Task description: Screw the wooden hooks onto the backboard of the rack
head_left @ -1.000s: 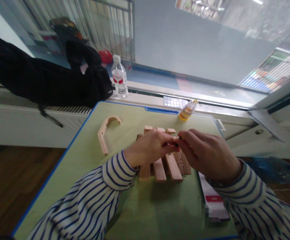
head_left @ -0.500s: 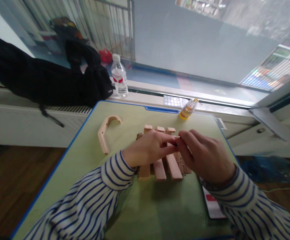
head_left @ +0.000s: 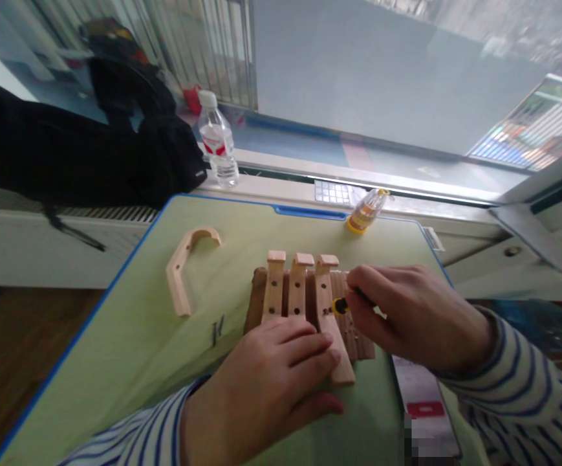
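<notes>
Well, the biggest thing here is the green-topped table (head_left: pixel 116 362) with its blue edge, and beyond it a black bag (head_left: pixel 91 149) lies along the sill. On the table sits a darker slatted wooden piece (head_left: pixel 260 310) with three pale wooden strips (head_left: pixel 297 291) laid across it, their drilled ends pointing away from the person. A curved wooden bracket (head_left: pixel 181 268) lies apart to the left. The left hand (head_left: pixel 261 388), which was pinching at the right hand's fingertips a moment ago, now lies flat and lightly spread over the strips. The right hand (head_left: pixel 411 317) pinches a small screwdriver (head_left: pixel 341 305) with a yellow and black end against the rightmost strip. Behind the table stand a clear water bottle (head_left: pixel 217 145), its red label unreadable, and a tilted small bottle of amber liquid (head_left: pixel 367 210). Two screws (head_left: pixel 216 330) lie on the tabletop.
</notes>
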